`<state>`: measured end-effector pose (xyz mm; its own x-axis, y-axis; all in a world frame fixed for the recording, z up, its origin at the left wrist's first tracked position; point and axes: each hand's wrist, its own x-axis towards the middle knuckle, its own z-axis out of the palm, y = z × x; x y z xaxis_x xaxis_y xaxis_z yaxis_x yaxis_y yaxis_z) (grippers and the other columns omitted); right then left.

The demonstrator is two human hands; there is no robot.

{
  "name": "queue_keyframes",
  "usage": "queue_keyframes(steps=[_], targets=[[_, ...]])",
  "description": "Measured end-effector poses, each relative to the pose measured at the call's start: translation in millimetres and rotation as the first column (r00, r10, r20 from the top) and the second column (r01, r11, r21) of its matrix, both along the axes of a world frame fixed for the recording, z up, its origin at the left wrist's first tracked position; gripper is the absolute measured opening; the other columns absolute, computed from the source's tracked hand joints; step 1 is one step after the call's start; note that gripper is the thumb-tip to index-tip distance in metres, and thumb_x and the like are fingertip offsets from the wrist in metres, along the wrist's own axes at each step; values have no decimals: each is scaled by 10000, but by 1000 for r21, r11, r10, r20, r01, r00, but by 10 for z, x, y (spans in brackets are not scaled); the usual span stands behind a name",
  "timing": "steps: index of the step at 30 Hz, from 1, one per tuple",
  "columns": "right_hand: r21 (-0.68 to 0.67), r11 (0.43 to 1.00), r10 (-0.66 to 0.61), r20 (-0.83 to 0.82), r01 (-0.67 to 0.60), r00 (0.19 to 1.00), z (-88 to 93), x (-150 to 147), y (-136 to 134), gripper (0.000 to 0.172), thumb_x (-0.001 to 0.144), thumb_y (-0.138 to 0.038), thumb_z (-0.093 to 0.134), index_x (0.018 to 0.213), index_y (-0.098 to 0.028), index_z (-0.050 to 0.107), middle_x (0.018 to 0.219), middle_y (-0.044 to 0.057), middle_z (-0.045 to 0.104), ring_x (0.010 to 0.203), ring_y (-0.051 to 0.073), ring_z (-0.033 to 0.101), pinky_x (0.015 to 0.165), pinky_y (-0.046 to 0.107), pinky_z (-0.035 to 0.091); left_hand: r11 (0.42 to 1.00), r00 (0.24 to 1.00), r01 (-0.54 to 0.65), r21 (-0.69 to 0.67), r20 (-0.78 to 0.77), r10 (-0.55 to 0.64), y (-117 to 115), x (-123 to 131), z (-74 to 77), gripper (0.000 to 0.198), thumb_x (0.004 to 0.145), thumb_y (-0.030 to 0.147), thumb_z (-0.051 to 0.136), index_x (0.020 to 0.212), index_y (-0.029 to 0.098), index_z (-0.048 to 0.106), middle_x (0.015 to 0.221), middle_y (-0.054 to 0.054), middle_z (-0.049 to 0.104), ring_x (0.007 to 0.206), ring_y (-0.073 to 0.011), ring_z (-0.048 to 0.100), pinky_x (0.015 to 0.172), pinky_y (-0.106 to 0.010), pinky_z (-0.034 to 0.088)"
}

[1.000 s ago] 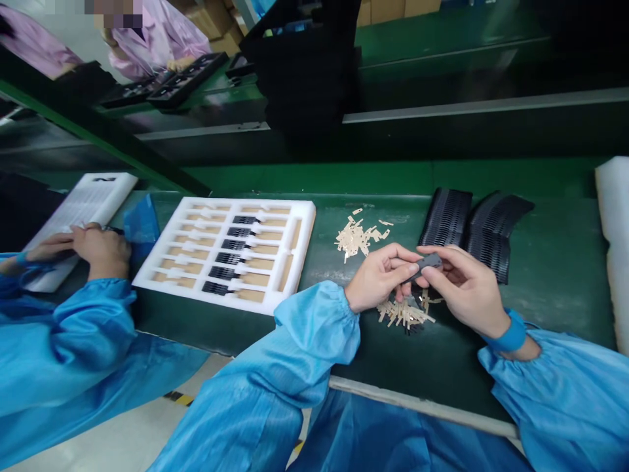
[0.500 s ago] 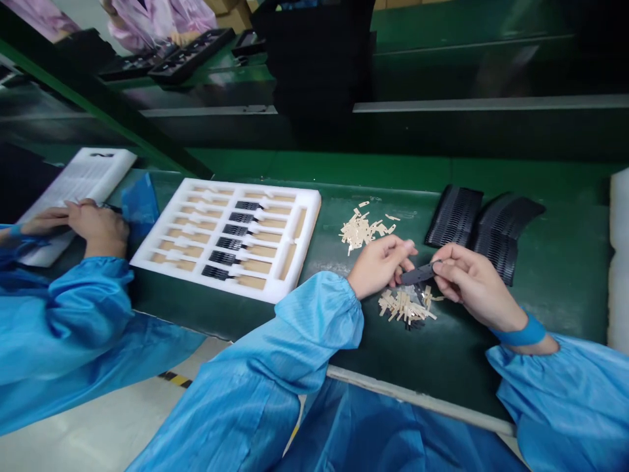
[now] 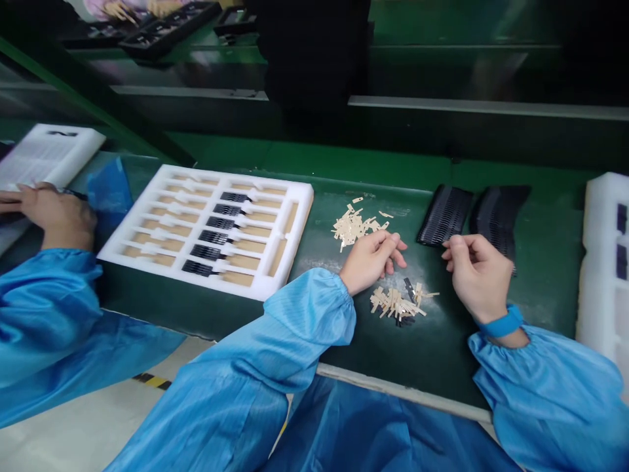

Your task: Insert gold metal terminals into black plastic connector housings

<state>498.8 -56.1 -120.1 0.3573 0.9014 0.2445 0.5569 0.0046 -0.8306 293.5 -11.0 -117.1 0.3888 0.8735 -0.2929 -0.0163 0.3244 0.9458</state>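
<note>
My left hand (image 3: pixel 372 261) is closed, thumb and fingertips drawn together, just above a small pile of cream-coloured tabs mixed with black pieces (image 3: pixel 397 303). Whatever it holds, if anything, cannot be made out. A second pile of cream tabs (image 3: pixel 352 226) lies beyond it. My right hand (image 3: pixel 482 274) is pinched shut at the near end of a row of stacked black strips (image 3: pixel 443 213). Its fingertips hide whether a strip is between them. Another row of black strips (image 3: pixel 498 216) lies beside the first, partly behind this hand.
Left of the piles lies a white foam tray (image 3: pixel 299 216) with several black comb-like parts in its slots. Another white foam block (image 3: pixel 592 262) stands at the right edge. A co-worker's hand (image 3: pixel 61 213) is at far left, near a blue sheet (image 3: pixel 111 190).
The dark strip that both hands held between them is no longer seen there. My hands have parted, and the right one has moved up to the row of black strips. The view has shifted.
</note>
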Motion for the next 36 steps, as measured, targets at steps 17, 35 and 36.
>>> queue_keyframes(steps=[17, 35, 36], targets=[[48, 967, 169, 619, -251, 767, -114, 78, 52, 127, 1005, -308, 597, 1045, -213, 670, 1000, 113, 663, 966, 291, 631, 842, 433, 540, 998, 1000, 4, 66, -14, -4, -2, 8, -13, 296, 1036, 376, 492, 890, 153, 622, 653, 8, 686, 443, -45, 500, 465, -180, 384], [-323, 946, 199, 622, 16, 757, 224, 1117, 1360, 371, 952, -347, 515, 1183, -194, 762, 1194, 146, 761, 1104, 330, 687, 1002, 490, 527, 990, 997, 40, 136, -75, -30, -17, 10, -93, 356, 985, 494, 520, 908, 165, 633, 691, -17, 699, 474, -75, 510, 426, -196, 369], [-325, 946, 212, 626, 4, 750, 195, 1110, 1335, 371, 951, -354, 517, 1183, -196, 760, 1186, 148, 755, 1099, 330, 682, 1000, 492, 526, 989, 997, 41, 140, -76, -31, -20, 12, -85, 350, 984, 488, 521, 904, 165, 632, 689, -16, 698, 473, -75, 508, 427, -196, 371]])
